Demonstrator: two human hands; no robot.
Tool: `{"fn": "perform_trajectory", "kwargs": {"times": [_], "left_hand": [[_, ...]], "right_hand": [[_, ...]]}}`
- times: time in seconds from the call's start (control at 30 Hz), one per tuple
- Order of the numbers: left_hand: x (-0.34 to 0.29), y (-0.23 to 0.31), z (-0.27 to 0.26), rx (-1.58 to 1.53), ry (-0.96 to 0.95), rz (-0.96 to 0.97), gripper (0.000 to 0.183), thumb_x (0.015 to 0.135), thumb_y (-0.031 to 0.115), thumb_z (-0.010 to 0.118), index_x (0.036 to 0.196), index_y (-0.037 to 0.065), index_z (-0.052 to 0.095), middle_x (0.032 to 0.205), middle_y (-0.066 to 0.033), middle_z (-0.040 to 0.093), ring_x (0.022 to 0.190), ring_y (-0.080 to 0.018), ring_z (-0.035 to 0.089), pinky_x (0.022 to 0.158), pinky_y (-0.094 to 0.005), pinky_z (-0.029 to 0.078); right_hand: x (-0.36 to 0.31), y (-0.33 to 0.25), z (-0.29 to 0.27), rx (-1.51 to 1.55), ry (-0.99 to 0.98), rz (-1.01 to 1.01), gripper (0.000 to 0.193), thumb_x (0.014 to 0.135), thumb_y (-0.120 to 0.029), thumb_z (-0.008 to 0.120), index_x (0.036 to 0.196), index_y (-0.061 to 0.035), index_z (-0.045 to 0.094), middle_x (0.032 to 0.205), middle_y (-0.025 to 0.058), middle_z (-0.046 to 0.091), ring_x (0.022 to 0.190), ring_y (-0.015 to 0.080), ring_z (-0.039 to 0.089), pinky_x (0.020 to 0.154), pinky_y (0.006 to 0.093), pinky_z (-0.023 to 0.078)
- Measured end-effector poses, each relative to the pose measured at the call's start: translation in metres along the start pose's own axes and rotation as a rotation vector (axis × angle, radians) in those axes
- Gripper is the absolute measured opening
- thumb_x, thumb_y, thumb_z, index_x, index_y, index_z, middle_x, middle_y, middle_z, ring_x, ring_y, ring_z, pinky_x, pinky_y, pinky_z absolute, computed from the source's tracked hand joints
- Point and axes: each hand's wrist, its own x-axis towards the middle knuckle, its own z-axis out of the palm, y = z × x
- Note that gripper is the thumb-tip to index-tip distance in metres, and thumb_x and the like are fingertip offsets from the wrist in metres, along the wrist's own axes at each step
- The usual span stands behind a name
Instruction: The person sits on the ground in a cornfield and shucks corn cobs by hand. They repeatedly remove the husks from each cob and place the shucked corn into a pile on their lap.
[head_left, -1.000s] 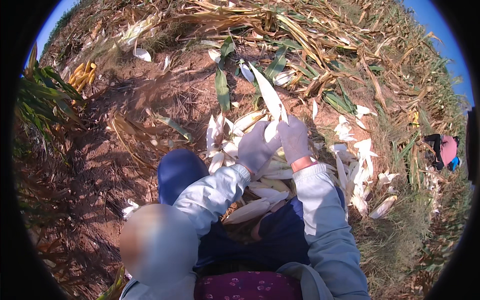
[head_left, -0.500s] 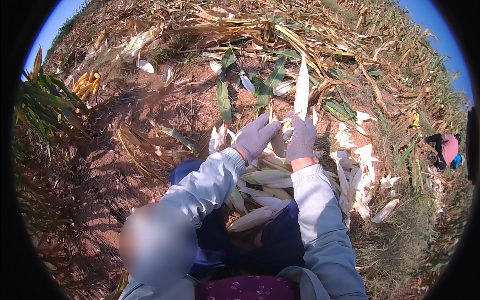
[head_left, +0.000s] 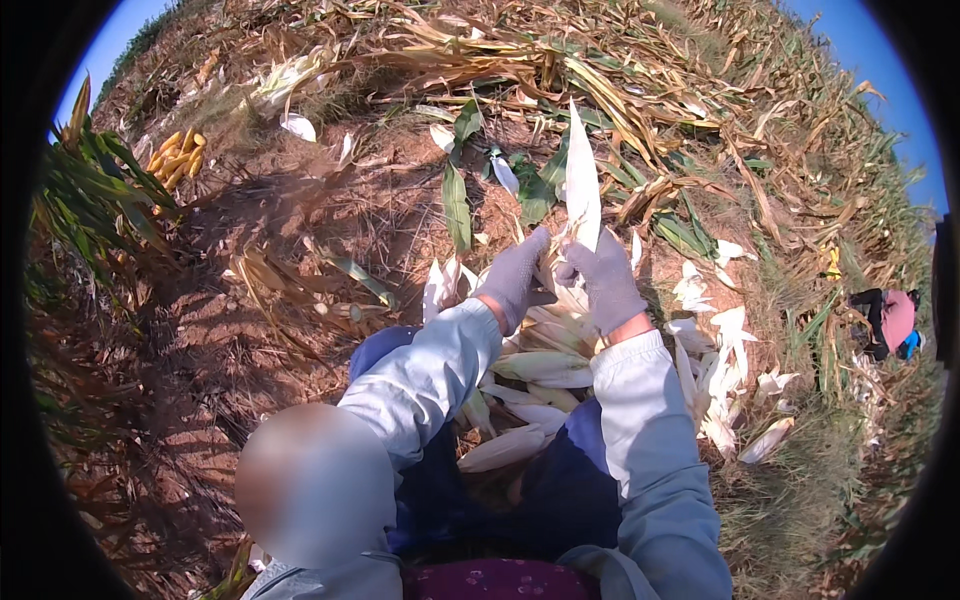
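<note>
My left hand (head_left: pixel 514 278) and my right hand (head_left: pixel 607 284), both in grey gloves, are close together in front of me. A long pale corn husk leaf (head_left: pixel 582 185) sticks up from between my right thumb and fingers. My left fingers are closed at an ear of corn (head_left: pixel 567 290) in pale husk, mostly hidden between the hands. Below my hands, between my knees, lies a pile of corn ears in husks (head_left: pixel 540 366).
Loose stripped husks (head_left: pixel 722 375) lie to my right. Bare yellow corn cobs (head_left: pixel 176 158) are heaped at the far left, beside green stalks (head_left: pixel 95 195). Dry stalks (head_left: pixel 470 60) spread across the far side. Another person (head_left: pixel 888 318) bends over at the far right.
The upright husk leaf and my right hand have shifted slightly left and tilted. My hands remain close together. The whole view has moved a little.
</note>
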Motion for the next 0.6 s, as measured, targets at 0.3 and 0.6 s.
{"fn": "perform_trajectory", "kwargs": {"times": [0.3,0.6], "left_hand": [[0.023,-0.014,-0.003,-0.027,0.044,-0.02,0.047,0.088,0.049,0.05,0.098,0.004,0.06,0.079,-0.0094,0.061,0.069,-0.021,0.061,0.064,-0.0334,0.051],[0.004,-0.001,0.003,0.185,-0.038,-0.028,0.047,0.092,0.039,0.05,0.117,0.0,0.048,0.105,-0.0174,0.059,0.095,-0.0287,0.059,0.085,-0.0413,0.048]], "right_hand": [[0.003,0.036,0.025,-0.917,0.209,-0.363,0.021,0.075,-0.014,0.058,0.095,-0.0055,0.057,0.094,0.0197,0.056,0.083,0.0393,0.058,0.072,0.0459,0.047],[0.013,0.03,0.007,-0.278,0.376,-0.126,0.012,0.082,-0.01,0.056,0.088,-0.0001,0.059,0.07,0.0111,0.061,0.055,0.018,0.055,0.051,0.0291,0.043]]}}
